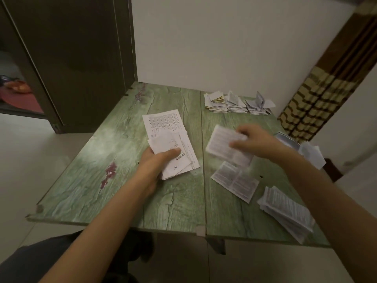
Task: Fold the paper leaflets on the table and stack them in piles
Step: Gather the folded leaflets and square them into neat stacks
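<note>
- Pinching it between thumb and curled fingers, the right hand [253,144] was closed on a small white leaflet of dense grey print [222,144]. The leaflet was held slightly clear of the table, and blur left the exact finger hold unclear.
- The left hand [157,160] was wrapped round a loose bundle of creased white paper sheets [173,152], with the thumb laid across the top. This was judged to be a supply kept fanned so that single sheets could be drawn off.
- A larger white sheet printed with a grid [161,121] was seen under the bundle. Whether it was held or lay on the table could not be told.
- A flat, opened white leaflet with grey text [234,181] was laid on the green wood-grain tabletop [102,170] just below the right hand, presumably within reach for folding.
- A slanted pile of white printed leaflets [285,211] was placed at the near right corner. More pale papers [306,148] were left by the right edge.
- Three short stacks of small folded leaflets [236,104] were ranged side by side along the far edge, well apart from the hands. They were judged to be finished work set out of the way, with much folding left to be done.
- A brown and cream patterned curtain [318,99] and a dark brown door [81,58] were seen beyond the table.
</note>
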